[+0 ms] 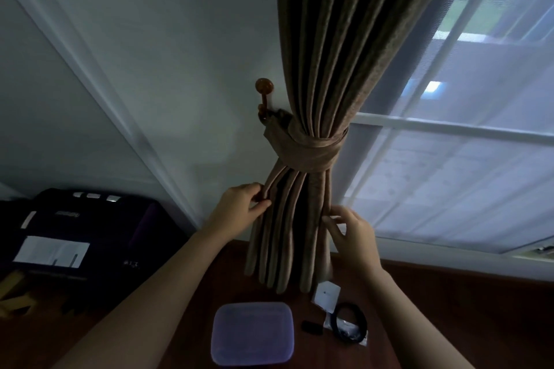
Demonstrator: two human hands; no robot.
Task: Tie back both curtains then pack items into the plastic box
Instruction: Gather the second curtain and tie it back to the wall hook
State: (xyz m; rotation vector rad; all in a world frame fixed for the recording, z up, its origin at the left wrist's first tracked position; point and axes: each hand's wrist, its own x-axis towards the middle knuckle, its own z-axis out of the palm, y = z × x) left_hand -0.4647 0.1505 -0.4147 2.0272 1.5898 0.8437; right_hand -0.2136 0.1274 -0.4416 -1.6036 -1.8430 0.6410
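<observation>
A brown curtain (pixel 338 54) hangs gathered at the left of the window. A matching tieback band (pixel 305 153) wraps it and loops onto a wooden wall hook (pixel 263 90). Below the band, my left hand (pixel 242 204) pinches the curtain's left fold. My right hand (pixel 350 231) touches the right folds with its fingers around the edge. On the wooden table (pixel 434 308) below lies a plastic box (pixel 251 332) with a bluish lid on it. Beside it are a small black item (pixel 311 327), a white packet (pixel 326 293) and a coiled black cable in a bag (pixel 349 323).
A sheer white curtain (pixel 464 159) covers the window on the right. A dark bag or case (pixel 78 231) with white labels sits at the left, beside the table. A white wall trim runs diagonally behind.
</observation>
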